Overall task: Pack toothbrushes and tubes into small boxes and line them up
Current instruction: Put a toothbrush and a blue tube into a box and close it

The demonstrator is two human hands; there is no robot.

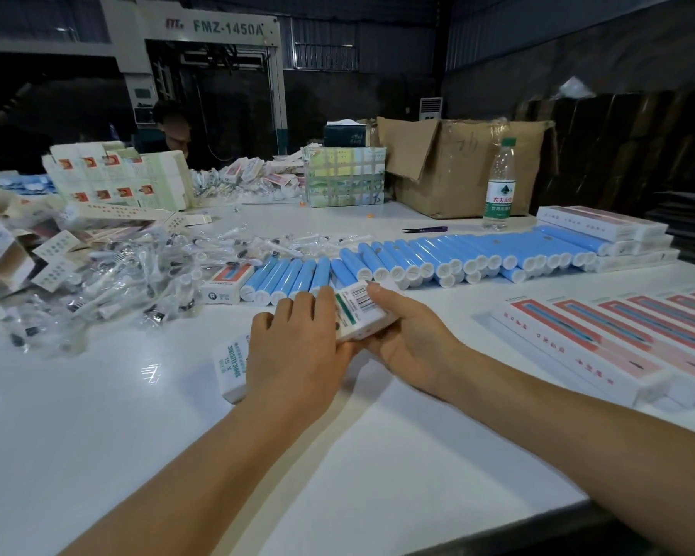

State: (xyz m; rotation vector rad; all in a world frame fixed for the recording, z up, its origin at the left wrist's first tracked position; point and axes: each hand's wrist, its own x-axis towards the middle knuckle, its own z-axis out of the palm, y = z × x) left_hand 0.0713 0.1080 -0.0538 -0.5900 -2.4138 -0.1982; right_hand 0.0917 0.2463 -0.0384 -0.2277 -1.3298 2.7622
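Small box (pixel 354 315), gripped between both hands, fingers (pixel 297 311) curled over.

- 1 view only, from a camera worn on the person's head, so no second view shares any part of the scene.
- It faces forward and down across the white worktop (pixel 97 415), its near edge cutting the lower right corner.
- Both forearms enter from the bottom; the left hand (pixel 293 355) and right hand (pixel 410 347) sit close, near mid-frame.
- The row of blue tubes (pixel 418 254) lies just beyond the hands, crossing the frame's middle.
- The wide angle bends the edges; the cardboard carton (pixel 466 166) and the grey machine (pixel 201 54) stand far behind.
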